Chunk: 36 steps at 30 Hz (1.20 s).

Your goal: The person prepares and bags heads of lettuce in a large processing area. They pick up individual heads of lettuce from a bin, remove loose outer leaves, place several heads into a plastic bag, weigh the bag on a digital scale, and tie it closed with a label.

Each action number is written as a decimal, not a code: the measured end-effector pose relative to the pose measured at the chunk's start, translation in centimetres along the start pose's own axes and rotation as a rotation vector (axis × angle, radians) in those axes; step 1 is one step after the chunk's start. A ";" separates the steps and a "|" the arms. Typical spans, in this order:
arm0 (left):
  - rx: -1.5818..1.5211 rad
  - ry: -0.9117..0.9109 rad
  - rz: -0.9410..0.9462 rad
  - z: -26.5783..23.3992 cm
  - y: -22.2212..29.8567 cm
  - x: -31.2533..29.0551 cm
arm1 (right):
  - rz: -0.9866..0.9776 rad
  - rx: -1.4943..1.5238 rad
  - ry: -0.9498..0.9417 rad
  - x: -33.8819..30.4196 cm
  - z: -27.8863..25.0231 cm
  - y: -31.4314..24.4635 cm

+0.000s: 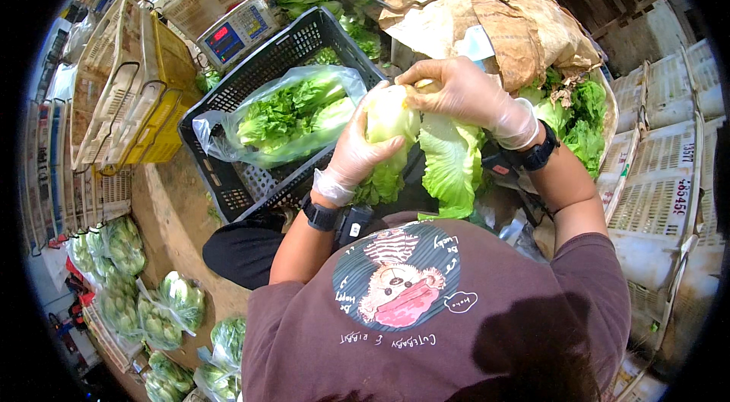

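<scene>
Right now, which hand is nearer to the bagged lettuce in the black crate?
Left. The left hand is just right of the bagged lettuce; the right hand is farther right, at the held lettuce's far side.

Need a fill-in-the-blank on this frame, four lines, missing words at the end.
1. The left hand, gripping a lettuce head, wears a clear ____.
2. Below the right hand hangs a broad lettuce ____.
3. The plastic crate containing bagged lettuce is ____.
4. The digital scale shows digits lit in ____.

Missing words: glove; leaf; black; red.
</scene>
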<state>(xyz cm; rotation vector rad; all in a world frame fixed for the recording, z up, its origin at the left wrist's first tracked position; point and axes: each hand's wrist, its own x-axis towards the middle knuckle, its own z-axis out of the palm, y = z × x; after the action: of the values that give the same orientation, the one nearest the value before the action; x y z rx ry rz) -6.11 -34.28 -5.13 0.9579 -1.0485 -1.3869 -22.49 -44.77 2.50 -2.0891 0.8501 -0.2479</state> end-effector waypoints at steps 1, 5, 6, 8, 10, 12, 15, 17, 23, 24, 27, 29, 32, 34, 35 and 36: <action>0.004 0.015 -0.005 -0.1 0.1 0.0 | 0.018 -0.024 0.029 0.0 0.2 -0.1; 0.105 0.044 0.033 -0.2 0.1 -0.1 | -0.030 -0.007 0.054 0.0 0.5 0.4; 0.109 0.049 0.030 -0.1 0.1 0.0 | -0.028 -0.008 0.055 0.0 0.6 0.6; 0.114 0.057 0.026 -0.1 0.1 -0.1 | -0.063 0.005 0.074 0.4 0.9 1.2; 0.192 0.089 0.044 -0.2 0.0 0.0 | -0.044 0.025 0.094 0.4 1.3 1.4; 0.195 0.089 0.060 -0.5 -0.2 -0.1 | -0.026 0.044 0.115 0.4 1.5 1.2; 0.290 0.117 0.104 -1.0 -1.1 0.1 | 0.019 0.153 0.081 0.5 1.6 1.2; 0.384 0.141 0.129 -1.3 -1.3 0.1 | 0.017 0.118 0.046 0.7 1.7 1.2; 1.048 0.422 0.480 -1.2 -0.2 -0.4 | -0.006 0.472 0.249 0.3 2.1 2.4; 1.158 0.454 0.603 -1.8 -0.3 -0.4 | 0.056 0.539 0.229 0.0 1.8 2.5; 1.255 0.492 0.725 -2.7 -1.0 -0.5 | 0.171 0.654 0.157 0.0 2.2 1.7; 1.303 0.526 0.785 -2.7 -0.9 -0.3 | 0.111 0.738 0.131 -0.1 2.4 0.4; 1.357 0.475 0.785 -3.0 -0.8 -0.3 | 0.150 0.511 0.062 0.1 2.4 -0.5; 1.431 0.462 0.823 -3.4 -0.6 0.0 | 0.174 0.461 0.051 0.4 2.3 -0.7; 1.507 0.453 0.863 -3.6 -0.5 0.1 | 0.193 0.409 0.037 0.6 2.3 -0.8; 1.505 0.453 0.861 -3.8 -0.3 0.1 | 0.195 0.409 0.036 0.7 2.4 -0.8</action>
<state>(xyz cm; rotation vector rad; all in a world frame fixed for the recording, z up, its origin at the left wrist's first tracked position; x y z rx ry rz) -2.60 -34.63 -6.53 1.4289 -1.7940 0.5346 -20.51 -43.40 1.54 -1.6162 0.9308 -0.3252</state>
